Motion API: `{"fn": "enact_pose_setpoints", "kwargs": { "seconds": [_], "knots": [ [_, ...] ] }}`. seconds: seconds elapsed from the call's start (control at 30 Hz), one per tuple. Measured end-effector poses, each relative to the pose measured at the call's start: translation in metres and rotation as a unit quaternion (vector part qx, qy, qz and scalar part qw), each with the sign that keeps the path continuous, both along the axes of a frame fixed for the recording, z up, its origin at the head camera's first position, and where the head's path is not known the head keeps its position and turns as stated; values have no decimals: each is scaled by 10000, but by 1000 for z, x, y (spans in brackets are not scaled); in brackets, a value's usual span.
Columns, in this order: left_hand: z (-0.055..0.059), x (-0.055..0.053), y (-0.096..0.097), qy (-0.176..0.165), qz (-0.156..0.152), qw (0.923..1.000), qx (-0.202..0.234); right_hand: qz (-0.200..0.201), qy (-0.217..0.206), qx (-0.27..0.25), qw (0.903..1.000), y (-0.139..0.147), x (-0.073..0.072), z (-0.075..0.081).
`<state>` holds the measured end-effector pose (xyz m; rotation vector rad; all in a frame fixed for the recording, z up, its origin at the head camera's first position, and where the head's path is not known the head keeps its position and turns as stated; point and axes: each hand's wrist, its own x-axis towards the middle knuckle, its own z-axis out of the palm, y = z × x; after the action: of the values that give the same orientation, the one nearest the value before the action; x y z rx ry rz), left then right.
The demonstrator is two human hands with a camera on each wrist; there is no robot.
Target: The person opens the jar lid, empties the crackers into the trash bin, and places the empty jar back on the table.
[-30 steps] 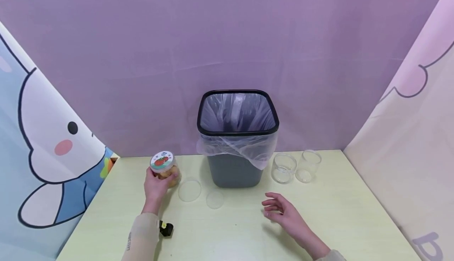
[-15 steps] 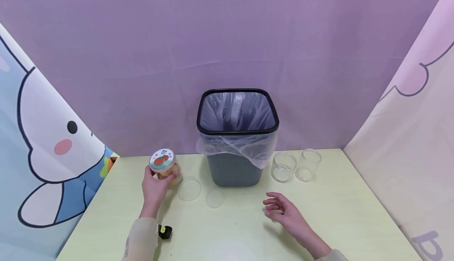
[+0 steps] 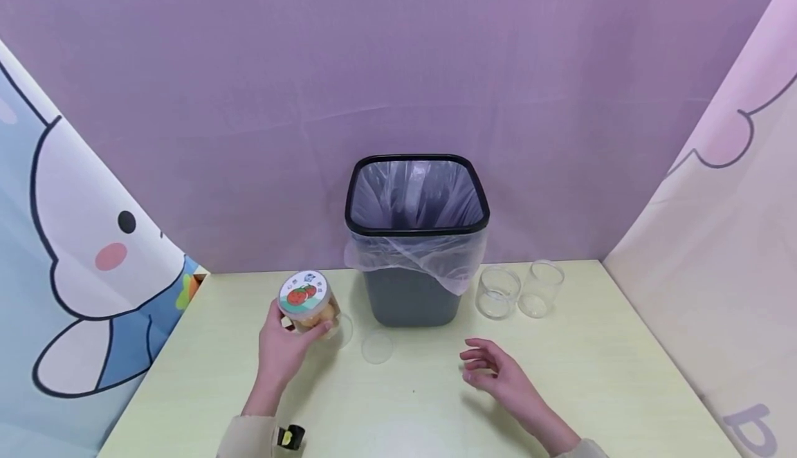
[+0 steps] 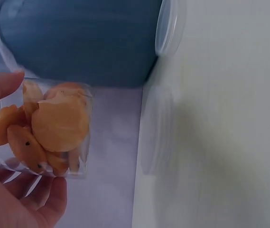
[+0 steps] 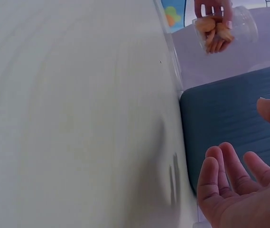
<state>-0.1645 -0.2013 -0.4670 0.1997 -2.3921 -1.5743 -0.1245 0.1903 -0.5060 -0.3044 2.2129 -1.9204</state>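
My left hand (image 3: 281, 351) grips a clear plastic jar (image 3: 309, 299) round its sides, thumb on the right. The jar has a white lid label (image 3: 304, 292) with a red fruit picture. Orange-brown, flat round pieces (image 4: 60, 123) fill part of it. In the left wrist view the jar hangs off the table, with a gap below it. My right hand (image 3: 498, 371) hovers over the right part of the table, fingers loosely bent, nothing in it. Two clear round lids (image 3: 377, 348) lie flat on the table, the left one (image 3: 346, 331) partly hidden behind the jar.
A grey trash bin (image 3: 414, 299) with a black rim and a clear liner bag stands at the back middle. To its right are a short clear jar (image 3: 498, 293) and a taller clear jar (image 3: 541, 290), both without lids. Purple cloth (image 3: 405, 63) hangs behind the table (image 3: 398, 409).
My left hand has lifted the jar off the table and brought it to the right and nearer, over the left lid. The right hand has hardly moved.
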Motion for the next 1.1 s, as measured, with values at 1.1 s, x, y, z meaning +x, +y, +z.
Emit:
{"fn": "enact_pose_setpoints", "kwargs": {
  "seconds": [1.1],
  "knots": [
    [-27, 39, 107, 97, -2347, 9712, -399, 842, 949, 145, 9918, -26, 4, -5]
  ]
}}
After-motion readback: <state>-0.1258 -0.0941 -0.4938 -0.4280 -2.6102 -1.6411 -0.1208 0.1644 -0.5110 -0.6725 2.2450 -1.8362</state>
